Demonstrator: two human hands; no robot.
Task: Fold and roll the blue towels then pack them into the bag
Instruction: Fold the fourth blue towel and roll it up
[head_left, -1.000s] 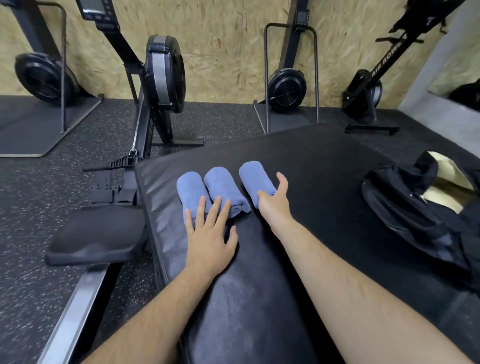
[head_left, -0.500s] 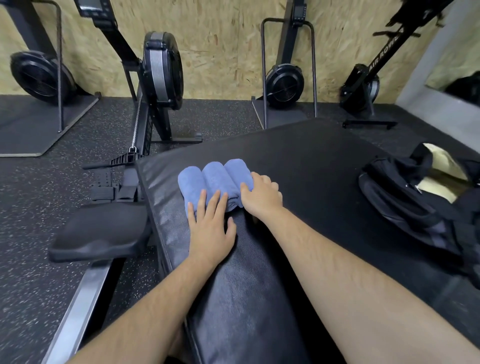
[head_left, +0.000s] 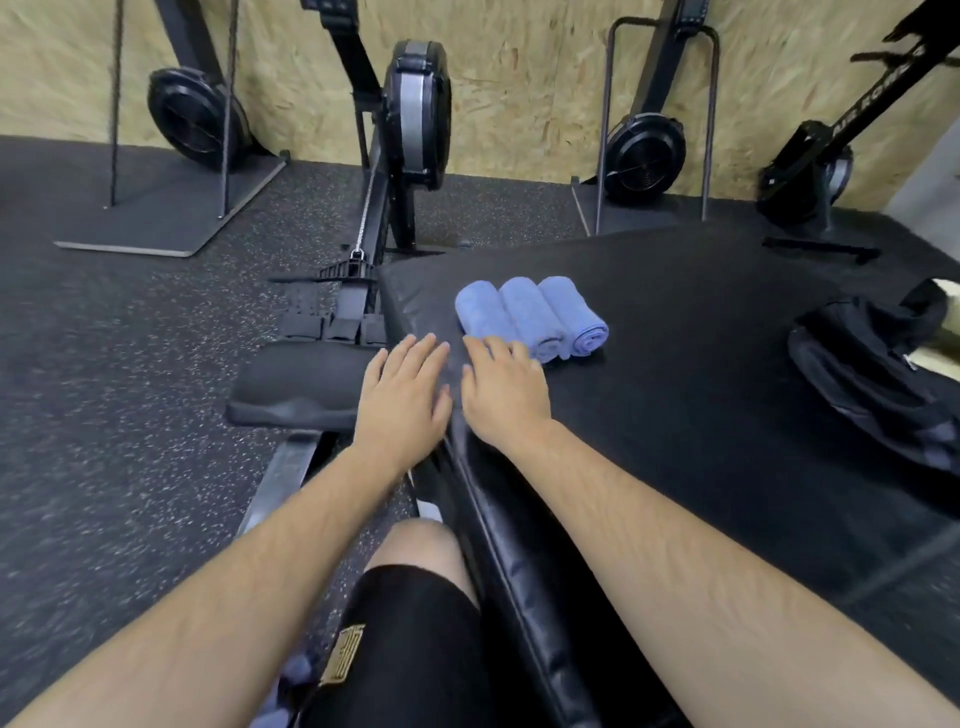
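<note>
On the black padded block (head_left: 675, 395), three rolled blue towels (head_left: 530, 317) are lying side by side, axes pointing away, just ahead of the empty, loosely spread right hand (head_left: 506, 395). The flat-fingered, empty left hand (head_left: 402, 397) is lying farther left.

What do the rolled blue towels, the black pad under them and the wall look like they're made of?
Towels: soft cloth, probably microfibre or terry; matte, fuzzy nap. Pad: likely vinyl or faux leather over padding; sheen and creases on its side. Wall: pressed wood-chip board, bare; flakes visible.
</note>
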